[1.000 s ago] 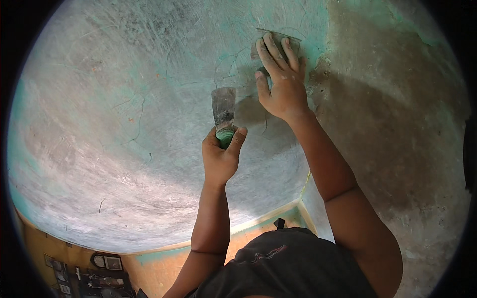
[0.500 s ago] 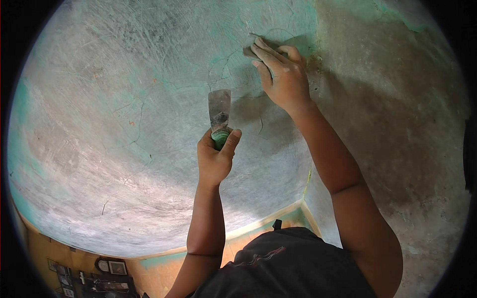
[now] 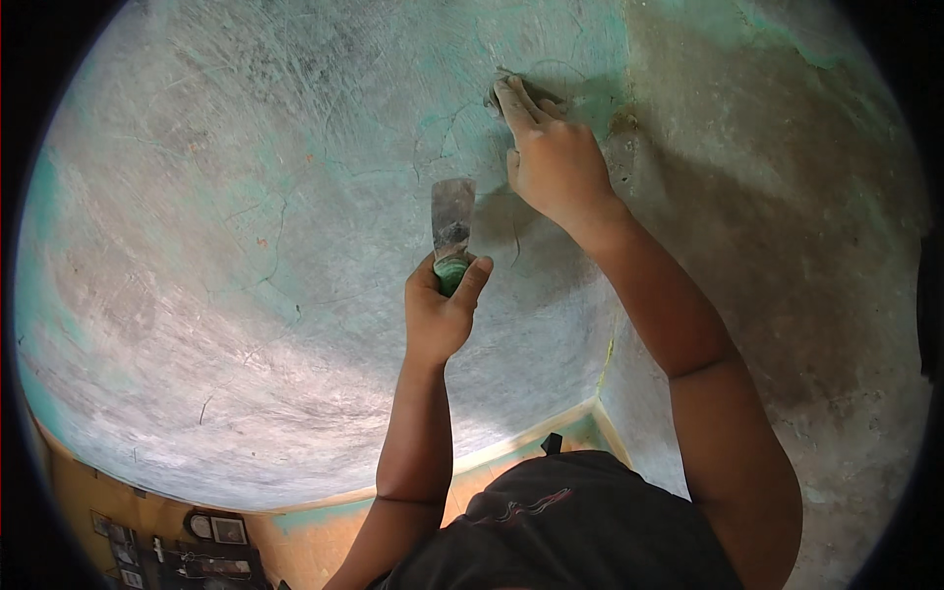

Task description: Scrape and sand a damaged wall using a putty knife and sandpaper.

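Note:
Upright in my left hand [image 3: 440, 317] is a putty knife [image 3: 453, 209] with a wide, stained metal blade and a green handle. My fingers wrap round the handle, and the blade points up in front of the wall [image 3: 334, 246]. Higher and to the right, my right hand [image 3: 559, 162] presses a dark grey, thin folded piece that looks like sandpaper [image 3: 543, 92] against the wall. My fingers cover much of it. The wall there has worn green paint, grey scuffed patches and fine cracks.
A second wall [image 3: 787, 256], brownish grey, meets the first at a corner to the right. Below, a pale trim strip [image 3: 531, 433] borders an orange surface. Dark furniture and framed pictures [image 3: 228, 531] show at the lower left.
My right hand has turned, its fingers now lying over the sandpaper with more dark sheet showing on their right. My left hand and the putty knife have shifted slightly right.

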The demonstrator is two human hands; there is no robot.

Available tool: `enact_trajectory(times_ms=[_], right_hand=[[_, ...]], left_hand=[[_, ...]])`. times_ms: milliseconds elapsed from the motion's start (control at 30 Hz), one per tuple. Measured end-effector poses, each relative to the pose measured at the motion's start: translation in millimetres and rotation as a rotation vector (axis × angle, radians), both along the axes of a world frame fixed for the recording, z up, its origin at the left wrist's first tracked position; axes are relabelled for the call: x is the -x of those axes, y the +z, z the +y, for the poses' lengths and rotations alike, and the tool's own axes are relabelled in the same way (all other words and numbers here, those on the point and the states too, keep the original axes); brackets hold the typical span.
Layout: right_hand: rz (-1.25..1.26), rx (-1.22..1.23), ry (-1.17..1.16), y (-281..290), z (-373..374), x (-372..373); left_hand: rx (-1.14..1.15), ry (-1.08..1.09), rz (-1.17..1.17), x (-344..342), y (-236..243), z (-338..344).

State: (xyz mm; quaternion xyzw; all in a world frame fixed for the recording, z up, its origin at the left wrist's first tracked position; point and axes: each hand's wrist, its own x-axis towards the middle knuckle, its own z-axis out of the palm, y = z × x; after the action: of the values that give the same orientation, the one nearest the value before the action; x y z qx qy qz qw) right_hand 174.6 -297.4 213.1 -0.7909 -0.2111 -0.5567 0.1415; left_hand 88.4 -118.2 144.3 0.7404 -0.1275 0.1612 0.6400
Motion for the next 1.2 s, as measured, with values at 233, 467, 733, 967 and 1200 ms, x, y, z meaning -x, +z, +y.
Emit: enact_trajectory(times_ms=[233, 467, 733, 967, 1200], right_hand=[[-0.083, 0.046, -0.043, -5.6, -2.4, -11.4], [-0.11, 0.077, -0.038, -3.0, -9.8, -18.8], [-0.113, -0.05, 0.042, -3.0, -9.0, -9.8], [-0.164, -0.109, 0.152, -9.8, -10.0, -16.1], [-0.17, -0.117, 0.118, -8.9, -16.9, -13.6]], left_hand=[[0.015, -0.015, 0.025, 0.2, 1.4, -9.1], [0.048, 0.038, 0.018, 5.8, 5.4, -1.3], [0.049, 0.077, -0.004, 12.1, 8.4, 8.1], [0.033, 0.069, -0.007, 8.0, 10.0, 10.8], [0.019, 0.074, -0.018, -4.1, 21.4, 7.8]])
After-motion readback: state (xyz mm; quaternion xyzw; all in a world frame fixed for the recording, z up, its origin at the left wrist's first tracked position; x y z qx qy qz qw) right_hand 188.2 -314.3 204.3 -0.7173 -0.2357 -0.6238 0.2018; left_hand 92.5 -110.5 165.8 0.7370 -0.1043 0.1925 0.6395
